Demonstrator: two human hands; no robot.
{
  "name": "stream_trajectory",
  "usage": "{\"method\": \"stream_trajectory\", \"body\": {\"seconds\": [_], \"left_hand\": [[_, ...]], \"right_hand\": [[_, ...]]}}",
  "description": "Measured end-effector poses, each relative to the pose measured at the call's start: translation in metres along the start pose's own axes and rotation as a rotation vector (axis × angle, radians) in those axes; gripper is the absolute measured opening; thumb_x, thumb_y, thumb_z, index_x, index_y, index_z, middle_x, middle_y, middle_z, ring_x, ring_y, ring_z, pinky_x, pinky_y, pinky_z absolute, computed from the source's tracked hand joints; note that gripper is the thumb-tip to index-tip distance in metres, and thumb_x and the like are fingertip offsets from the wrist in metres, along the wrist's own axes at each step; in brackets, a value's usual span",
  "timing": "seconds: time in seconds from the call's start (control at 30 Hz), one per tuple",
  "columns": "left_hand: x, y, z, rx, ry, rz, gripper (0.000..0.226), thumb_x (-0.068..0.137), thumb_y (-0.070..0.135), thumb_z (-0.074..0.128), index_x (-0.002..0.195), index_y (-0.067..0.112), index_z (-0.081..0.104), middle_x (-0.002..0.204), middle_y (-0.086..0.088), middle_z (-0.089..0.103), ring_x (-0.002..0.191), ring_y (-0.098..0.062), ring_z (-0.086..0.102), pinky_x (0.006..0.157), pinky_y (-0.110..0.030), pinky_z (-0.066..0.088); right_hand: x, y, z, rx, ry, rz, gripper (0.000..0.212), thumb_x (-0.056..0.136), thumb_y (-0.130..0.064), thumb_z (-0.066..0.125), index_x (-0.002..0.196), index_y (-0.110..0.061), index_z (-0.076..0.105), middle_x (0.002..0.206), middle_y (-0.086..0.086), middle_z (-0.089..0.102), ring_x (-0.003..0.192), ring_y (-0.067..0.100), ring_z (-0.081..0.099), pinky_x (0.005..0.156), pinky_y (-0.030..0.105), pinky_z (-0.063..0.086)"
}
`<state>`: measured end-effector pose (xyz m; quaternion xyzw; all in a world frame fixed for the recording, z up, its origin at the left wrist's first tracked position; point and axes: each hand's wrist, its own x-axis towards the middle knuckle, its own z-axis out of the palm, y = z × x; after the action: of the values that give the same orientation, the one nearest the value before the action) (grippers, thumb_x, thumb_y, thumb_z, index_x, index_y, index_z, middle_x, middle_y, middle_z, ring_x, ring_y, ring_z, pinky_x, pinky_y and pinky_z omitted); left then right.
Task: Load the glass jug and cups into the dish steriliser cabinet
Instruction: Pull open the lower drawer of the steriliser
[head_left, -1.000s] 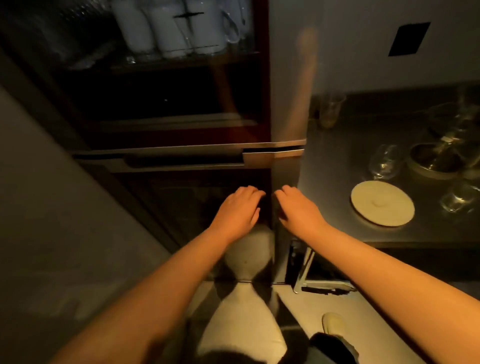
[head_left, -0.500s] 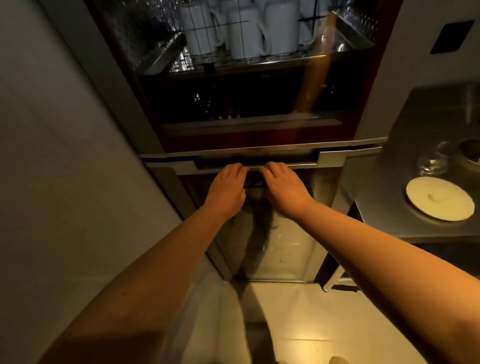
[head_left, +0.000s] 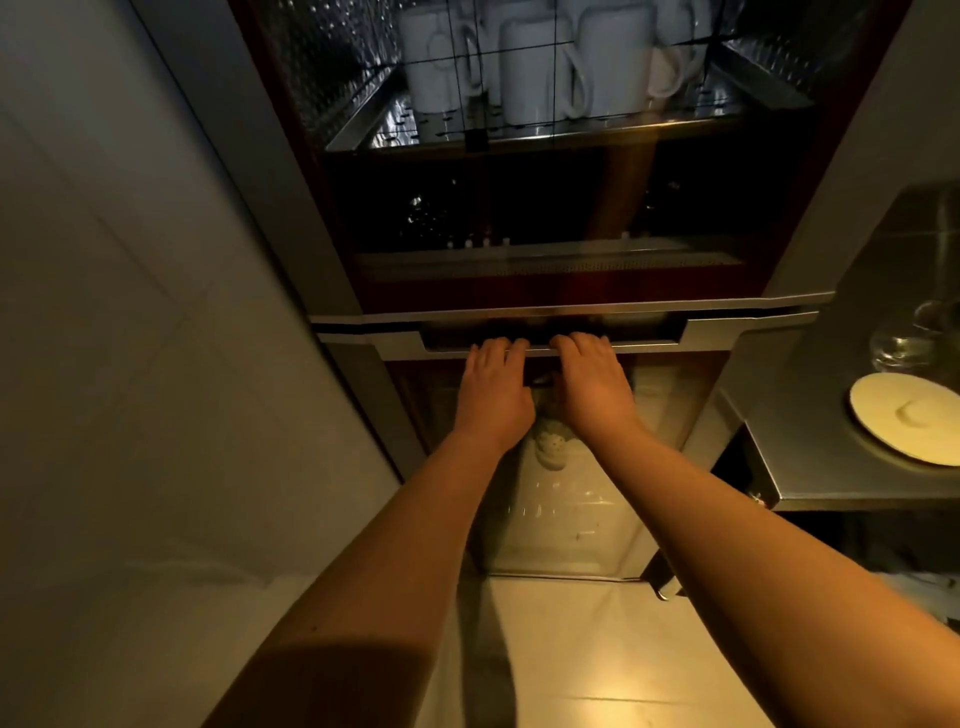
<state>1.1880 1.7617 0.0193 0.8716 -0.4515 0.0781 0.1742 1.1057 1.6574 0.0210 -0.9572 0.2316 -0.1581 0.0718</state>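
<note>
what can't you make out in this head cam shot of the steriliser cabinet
- Fingers of the left hand and right hand: tips hidden in the handle recess.
- Lower compartment: glare on its door.
- Glassware: cut off by the right edge.
- Middle shelf: too dark.

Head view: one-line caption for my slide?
Both hands, left and right, hook the lower door handle below racked white mugs.

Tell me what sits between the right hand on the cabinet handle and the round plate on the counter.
In the head view, nothing stands between the right hand and the plate: only the cabinet's metal front and bare counter.
</note>
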Motion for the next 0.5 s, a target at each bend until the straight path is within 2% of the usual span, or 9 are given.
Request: {"method": "stream_trajectory", "body": {"seconds": [0.1,0.23,0.33,0.5], "left_hand": [[-0.002,0.0,-0.005,-0.013,-0.024,0.001,0.056,0.089,0.016,0.053,0.141,0.014,0.033,0.14,-0.008,0.039,0.134,-0.023,0.028,0.118,-0.037,0.008],[-0.031,0.012,-0.005,-0.01,-0.009,-0.023,0.057,0.09,0.019,0.052,0.143,0.015,0.03,0.145,-0.008,0.035,0.138,-0.023,0.024,0.119,-0.037,0.005],[-0.065,0.026,-0.003,0.039,0.009,-0.018,0.061,0.092,0.019,0.051,0.146,0.017,0.022,0.148,-0.007,0.031,0.139,-0.023,0.021,0.117,-0.034,-0.004],[-0.109,0.06,-0.009,0.071,-0.045,-0.036,0.071,0.093,0.026,0.05,0.149,0.016,0.006,0.153,-0.009,0.019,0.142,-0.025,0.012,0.113,-0.033,-0.009]], "right_hand": [[0.001,0.0,-0.001,0.03,-0.012,0.006,0.062,0.079,-0.009,0.066,0.135,-0.007,0.041,0.132,0.011,0.047,0.127,0.026,0.038,0.115,0.037,0.017],[-0.019,-0.002,0.001,0.112,0.104,0.009,0.046,0.08,0.001,0.062,0.124,-0.004,0.053,0.121,0.014,0.055,0.118,0.029,0.046,0.111,0.042,0.027],[-0.051,0.005,0.005,0.122,0.182,-0.084,0.042,0.081,0.003,0.063,0.122,-0.002,0.054,0.118,0.015,0.056,0.117,0.03,0.048,0.114,0.045,0.023],[-0.089,0.023,-0.008,0.084,0.13,-0.183,0.04,0.085,-0.012,0.06,0.123,-0.007,0.05,0.123,0.011,0.053,0.121,0.027,0.043,0.113,0.037,0.017]]}}
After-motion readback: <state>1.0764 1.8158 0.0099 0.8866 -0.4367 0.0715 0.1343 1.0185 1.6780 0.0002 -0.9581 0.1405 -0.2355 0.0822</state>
